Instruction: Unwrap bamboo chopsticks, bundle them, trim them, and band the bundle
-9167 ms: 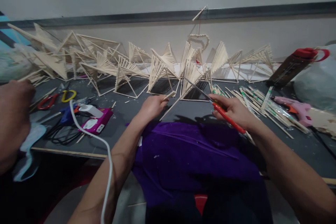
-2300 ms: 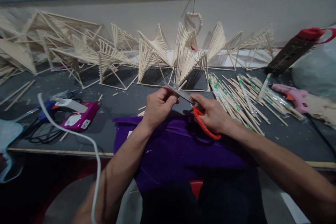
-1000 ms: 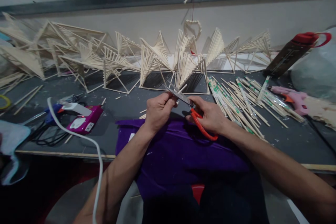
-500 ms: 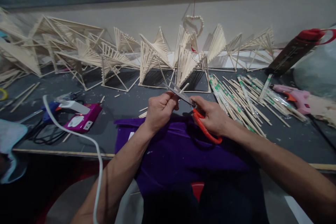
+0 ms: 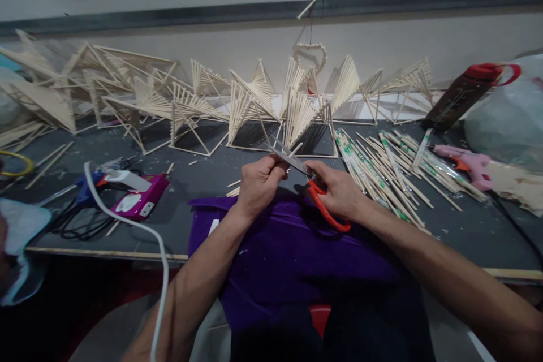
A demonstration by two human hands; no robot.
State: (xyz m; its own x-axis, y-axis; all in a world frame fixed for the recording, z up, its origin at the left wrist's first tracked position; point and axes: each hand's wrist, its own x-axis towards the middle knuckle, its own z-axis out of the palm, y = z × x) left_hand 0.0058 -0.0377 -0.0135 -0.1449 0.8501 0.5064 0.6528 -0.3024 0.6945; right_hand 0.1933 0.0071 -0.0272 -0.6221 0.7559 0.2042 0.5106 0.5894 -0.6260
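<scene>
My right hand [image 5: 337, 186] grips a pair of scissors [image 5: 324, 209] by its orange handles, the metal blades pointing away and to the left. Closed fingers of my left hand [image 5: 259, 184] pinch a thin wooden stick [image 5: 296, 149], whose pale end shows just past the blades. The stick crosses at the blades; whether they bite into it I cannot tell. Under both hands a purple cloth [image 5: 297, 249] hangs over the table edge and my lap. A few short stick pieces [image 5: 233, 186] lie beside my left hand.
Fanned stick structures [image 5: 301, 113] line the wall. Disposable chopsticks [image 5: 390, 175], some wrapped, lie right, near a pink glue gun [image 5: 470, 164] and a dark bottle [image 5: 462, 96]. Left are a magenta power strip [image 5: 142, 198], a blue glue gun [image 5: 87, 188] and a white cable [image 5: 159, 243].
The camera view has tilted slightly up, so the scene sits lower in the picture. Both hands keep nearly the same hold on the scissors and stick.
</scene>
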